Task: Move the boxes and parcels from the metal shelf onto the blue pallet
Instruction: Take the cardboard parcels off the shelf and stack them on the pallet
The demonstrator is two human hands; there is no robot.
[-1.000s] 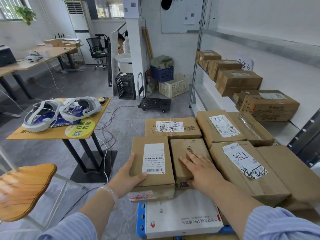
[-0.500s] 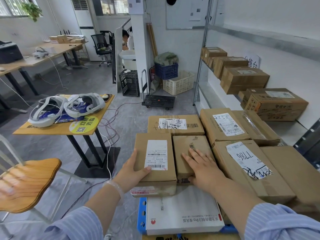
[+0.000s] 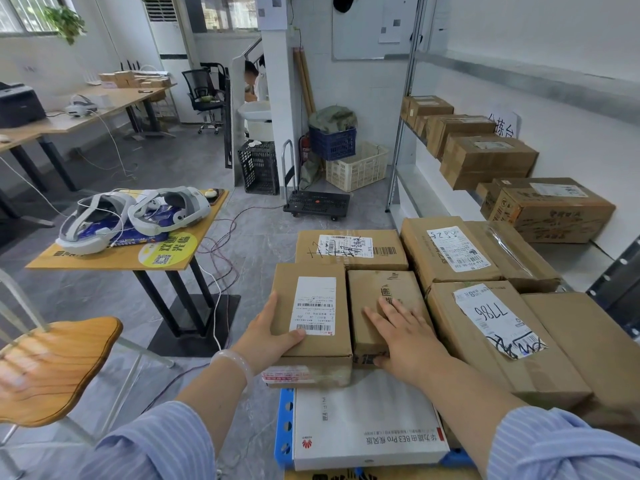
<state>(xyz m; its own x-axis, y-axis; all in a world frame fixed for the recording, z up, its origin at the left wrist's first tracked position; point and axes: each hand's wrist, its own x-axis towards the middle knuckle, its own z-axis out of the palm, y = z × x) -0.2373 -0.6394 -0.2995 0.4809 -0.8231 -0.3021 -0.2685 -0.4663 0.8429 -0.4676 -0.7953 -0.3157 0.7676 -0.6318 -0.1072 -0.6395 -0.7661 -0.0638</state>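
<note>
Several brown cartons lie packed together on the blue pallet [image 3: 284,424] in front of me. My left hand [image 3: 268,336] grips the near left corner of a labelled carton [image 3: 311,317], thumb on top. My right hand [image 3: 407,336] lies flat, fingers straight, on the smaller carton [image 3: 379,296] beside it. A white flat box [image 3: 363,424] lies under both at the pallet's near end. Several more cartons [image 3: 550,209] stand on the metal shelf [image 3: 433,192] at the right.
A small yellow table [image 3: 121,259] with two headsets stands to the left, cables trailing beneath. A wooden stool seat [image 3: 52,362] is at the near left. A black trolley [image 3: 317,202], crates and a person at a desk are farther back.
Both hands keep the same places on the two cartons. The view has shifted slightly and the cartons sit a little nearer.
</note>
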